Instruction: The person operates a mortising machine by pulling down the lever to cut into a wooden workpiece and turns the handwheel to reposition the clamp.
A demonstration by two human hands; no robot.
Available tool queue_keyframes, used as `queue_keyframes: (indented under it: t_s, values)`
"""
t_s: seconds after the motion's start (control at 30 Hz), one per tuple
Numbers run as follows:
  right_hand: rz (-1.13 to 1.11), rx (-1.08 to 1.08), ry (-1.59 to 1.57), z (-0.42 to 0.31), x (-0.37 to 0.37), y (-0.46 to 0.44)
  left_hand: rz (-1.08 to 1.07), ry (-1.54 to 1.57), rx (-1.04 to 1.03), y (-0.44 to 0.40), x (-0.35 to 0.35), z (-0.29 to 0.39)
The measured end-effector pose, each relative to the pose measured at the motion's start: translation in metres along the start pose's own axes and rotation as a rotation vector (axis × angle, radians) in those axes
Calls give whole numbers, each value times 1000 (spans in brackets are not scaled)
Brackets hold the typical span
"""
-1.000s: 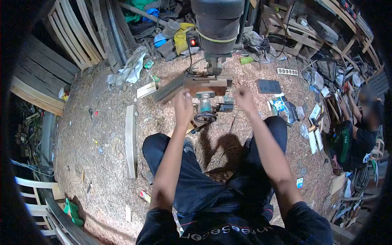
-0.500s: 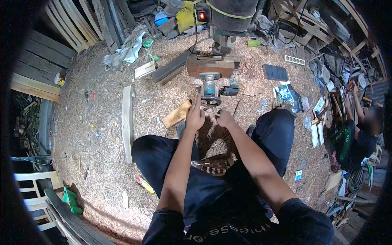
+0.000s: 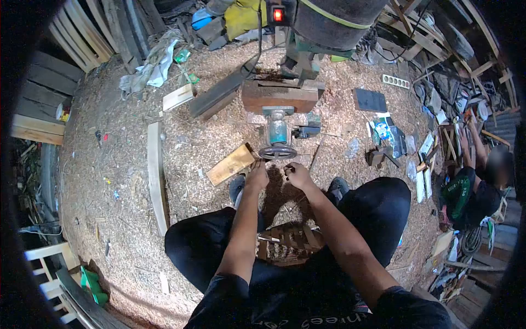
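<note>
Two hands are near each other in front of me, just below the round wheel. On the left hand the fingers are bent and point up toward the wheel; I can't tell if they touch it or hold a thing. The right hand is curled up, with a dark spot by its fingers, and I can't tell what, if anything, it pinches. A gap lies between the two.

One second ago both hands were up by the sides of the brown wood block. Half a second ago the left one was held out straight beside the wheel. Now both are lower and bent, and the knees are wider apart.

The wheel is on the near end of the green metal part, and the brown block lies right behind that. To the left, a yellowish wood piece is close to the left hand, and a dark beam slants off beside the block. Farther left I see a long pale plank. Past its edge, wide floor with wood chips runs to the stacked boards, so there is room to move. The right side is tighter: a dark slab, a plastic bag, then another person by the far edge.
</note>
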State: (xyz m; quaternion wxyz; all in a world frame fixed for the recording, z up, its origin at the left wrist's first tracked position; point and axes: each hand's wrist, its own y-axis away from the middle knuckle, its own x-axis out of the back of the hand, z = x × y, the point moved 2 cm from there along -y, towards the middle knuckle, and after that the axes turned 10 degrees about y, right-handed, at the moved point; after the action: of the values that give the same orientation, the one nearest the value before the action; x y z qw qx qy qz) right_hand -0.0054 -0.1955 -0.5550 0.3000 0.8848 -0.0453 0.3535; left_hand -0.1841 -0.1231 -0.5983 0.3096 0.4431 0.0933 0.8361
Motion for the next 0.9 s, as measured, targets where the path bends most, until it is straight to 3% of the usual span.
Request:
queue_keyframes:
  t_s: [0.2,0.33,0.4,0.5,0.53,0.6,0.63,0.9]
  values:
    - [-60,-34,-80,-9,15,8,-196,-319,119,-24,4,3]
    - [53,77,-14,4,3,0,-168,-96,136,-19,17,4]
    - [27,74,11,5,4,0,-232,-101,123,-19,28,13]
    - [33,70,33,1,16,5,-283,-176,-77,-36,8,-13]
    - [12,55,20,2,19,2,-213,-57,80,-26,24,3]
    - [-19,-8,6,-5,29,3,-116,-44,15,-23,23,-1]
    - [33,75,-57,11,17,-9,-62,-45,-16,-20,27,-3]
    - [60,18,-56,17,35,-2,220,191,-28,13,56,37]
